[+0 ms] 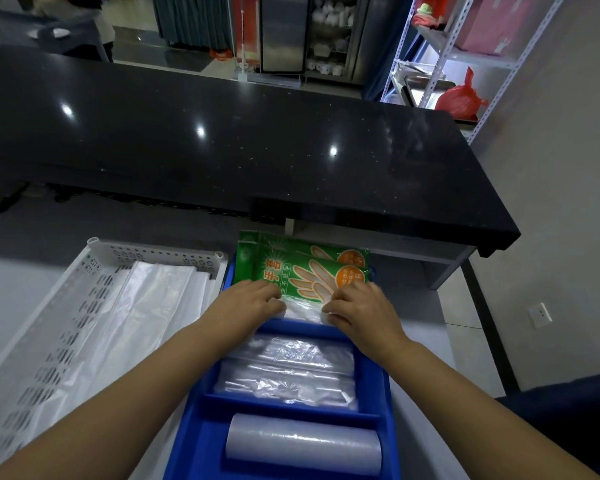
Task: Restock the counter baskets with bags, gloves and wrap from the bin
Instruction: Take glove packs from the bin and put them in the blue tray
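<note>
Both hands rested on the green glove packets (302, 268) stacked in the far compartment of the blue bin (374, 382). The left hand (253, 299) lay flat, fingers loosely spread on the near edge of the top packet. The right hand (357, 306) had its fingers curled, pinching that packet's clear lower edge. The middle compartment held clear plastic bags (288, 368); the nearest held a roll of wrap (303, 445). A white basket (94, 271) with folded bags (146, 306) sat just left on the grey surface (0, 289).

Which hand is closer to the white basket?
Left. The left hand is beside the white basket's far corner; the right hand lies farther right, over the glove packs.
</note>
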